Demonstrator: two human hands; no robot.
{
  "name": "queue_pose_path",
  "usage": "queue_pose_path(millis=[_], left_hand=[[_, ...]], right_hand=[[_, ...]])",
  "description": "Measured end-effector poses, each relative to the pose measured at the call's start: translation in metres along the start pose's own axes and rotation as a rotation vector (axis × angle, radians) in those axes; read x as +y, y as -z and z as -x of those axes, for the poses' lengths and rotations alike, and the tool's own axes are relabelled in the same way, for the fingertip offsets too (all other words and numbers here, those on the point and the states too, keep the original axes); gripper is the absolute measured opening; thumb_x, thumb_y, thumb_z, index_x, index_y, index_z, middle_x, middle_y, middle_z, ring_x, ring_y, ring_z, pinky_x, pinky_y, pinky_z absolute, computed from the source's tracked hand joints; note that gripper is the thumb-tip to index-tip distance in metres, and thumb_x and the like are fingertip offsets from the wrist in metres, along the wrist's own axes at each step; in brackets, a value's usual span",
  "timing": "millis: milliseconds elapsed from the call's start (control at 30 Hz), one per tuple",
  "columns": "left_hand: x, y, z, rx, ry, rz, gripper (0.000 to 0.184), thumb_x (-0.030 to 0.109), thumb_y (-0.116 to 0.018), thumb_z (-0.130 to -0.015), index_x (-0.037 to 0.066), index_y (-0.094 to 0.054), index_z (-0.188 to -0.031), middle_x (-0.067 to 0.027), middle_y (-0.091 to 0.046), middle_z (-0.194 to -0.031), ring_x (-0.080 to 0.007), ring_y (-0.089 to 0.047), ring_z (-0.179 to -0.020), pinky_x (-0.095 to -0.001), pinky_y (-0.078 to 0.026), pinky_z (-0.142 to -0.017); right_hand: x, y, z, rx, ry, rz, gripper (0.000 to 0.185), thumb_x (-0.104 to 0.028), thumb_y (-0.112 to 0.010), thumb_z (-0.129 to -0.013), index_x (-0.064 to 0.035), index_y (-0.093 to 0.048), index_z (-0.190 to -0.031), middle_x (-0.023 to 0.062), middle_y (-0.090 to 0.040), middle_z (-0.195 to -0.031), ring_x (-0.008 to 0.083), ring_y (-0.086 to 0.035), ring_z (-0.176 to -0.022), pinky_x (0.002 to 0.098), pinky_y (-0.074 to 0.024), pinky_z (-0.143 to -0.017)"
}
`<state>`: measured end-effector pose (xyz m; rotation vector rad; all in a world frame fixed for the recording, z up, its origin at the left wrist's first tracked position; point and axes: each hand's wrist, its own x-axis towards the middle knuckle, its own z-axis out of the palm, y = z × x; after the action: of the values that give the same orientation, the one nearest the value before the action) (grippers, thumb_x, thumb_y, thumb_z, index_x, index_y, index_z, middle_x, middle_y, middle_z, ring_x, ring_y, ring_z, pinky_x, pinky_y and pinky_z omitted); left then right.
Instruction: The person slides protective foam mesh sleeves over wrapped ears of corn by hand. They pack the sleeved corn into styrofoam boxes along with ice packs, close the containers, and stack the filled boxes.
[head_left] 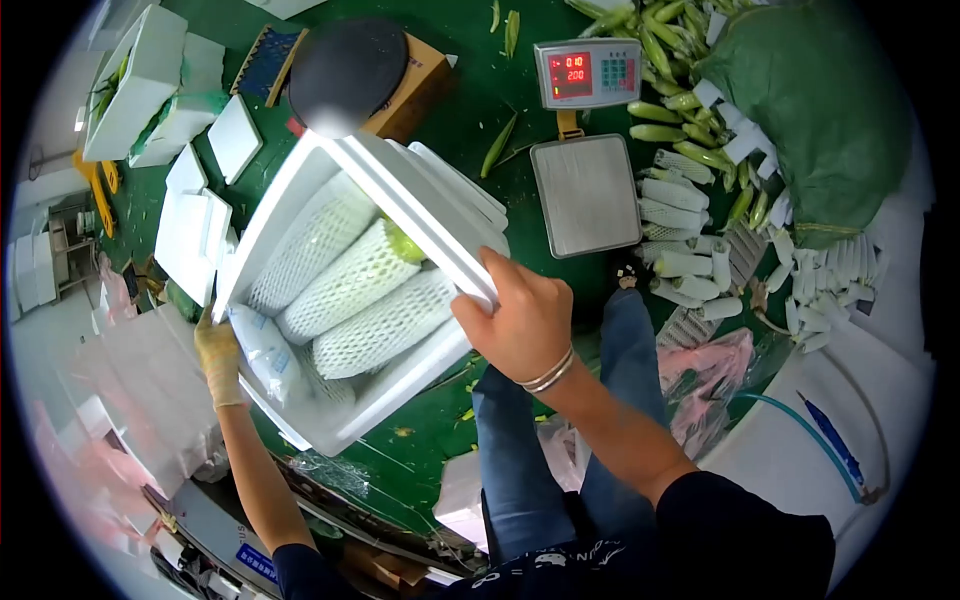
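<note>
A white foam box (400, 390) is tilted in front of me, its open side towards me. Inside lie several long items in white foam netting (345, 285), one with a green end showing, beside a clear-and-white pouch (268, 350). My left hand (218, 360), in a yellowish glove, grips the box's left edge. My right hand (520, 318), bare with a bracelet at the wrist, is closed on the rim at the box's right corner.
A scale with a metal plate (585, 195) and lit display (588, 74) stands right of the box. Netted pieces (690, 240), corn ears (680, 120) and a green sack (810, 120) lie further right. Foam boxes (135, 80), lids (192, 240) and a black round stool (348, 70) are beyond.
</note>
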<state>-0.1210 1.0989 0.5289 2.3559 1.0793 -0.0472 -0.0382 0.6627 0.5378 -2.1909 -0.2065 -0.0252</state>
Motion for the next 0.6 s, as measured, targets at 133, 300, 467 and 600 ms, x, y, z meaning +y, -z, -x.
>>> queue_pose_path(millis=[133, 300, 467, 600], left_hand=[[0.004, -0.003, 0.011, 0.038, 0.094, 0.203, 0.046, 0.004, -0.052, -0.082, -0.006, -0.045, -0.127, -0.0087, -0.063, -0.093, -0.0152, -0.057, -0.073, -0.0259, -0.048, -0.063], [-0.013, 0.004, 0.11, -0.044, 0.021, 0.388, 0.049, 0.025, -0.044, -0.094, 0.001, -0.038, -0.135, -0.0098, -0.047, -0.129, -0.0186, -0.047, -0.113, -0.034, -0.039, -0.097], [-0.081, -0.107, 0.169, 0.426, 0.353, 0.901, 0.05, 0.033, -0.048, -0.094, 0.002, -0.041, -0.133, -0.0115, -0.049, -0.129, -0.0223, -0.051, -0.114, -0.0369, -0.041, -0.097], [-0.127, -0.213, 0.16, 0.391, 0.388, 1.017, 0.05, 0.033, -0.048, -0.094, 0.002, -0.041, -0.132, -0.0115, -0.05, -0.128, -0.0224, -0.052, -0.113, -0.0367, -0.041, -0.096]], right_hand=[[0.017, 0.006, -0.01, -0.101, 0.014, -0.134, 0.038, -0.027, -0.067, -0.074, 0.0002, -0.053, -0.096, 0.0151, -0.061, -0.074, 0.033, -0.061, -0.057, 0.0379, -0.05, -0.049], [0.091, 0.036, 0.026, -0.258, -0.456, -0.752, 0.033, -0.021, -0.062, -0.087, -0.0018, -0.053, -0.111, 0.0091, -0.062, -0.086, 0.0175, -0.06, -0.065, 0.0278, -0.0483, -0.056], [0.276, -0.05, 0.054, -0.064, -0.725, -0.553, 0.037, -0.026, -0.061, -0.089, -0.0011, -0.05, -0.114, 0.011, -0.061, -0.093, 0.0143, -0.057, -0.07, 0.0269, -0.0472, -0.062], [0.342, -0.173, 0.029, -0.022, -0.603, -0.697, 0.037, -0.029, -0.06, -0.09, -0.0012, -0.05, -0.112, 0.0107, -0.059, -0.098, 0.0144, -0.056, -0.079, 0.0271, -0.0465, -0.068]])
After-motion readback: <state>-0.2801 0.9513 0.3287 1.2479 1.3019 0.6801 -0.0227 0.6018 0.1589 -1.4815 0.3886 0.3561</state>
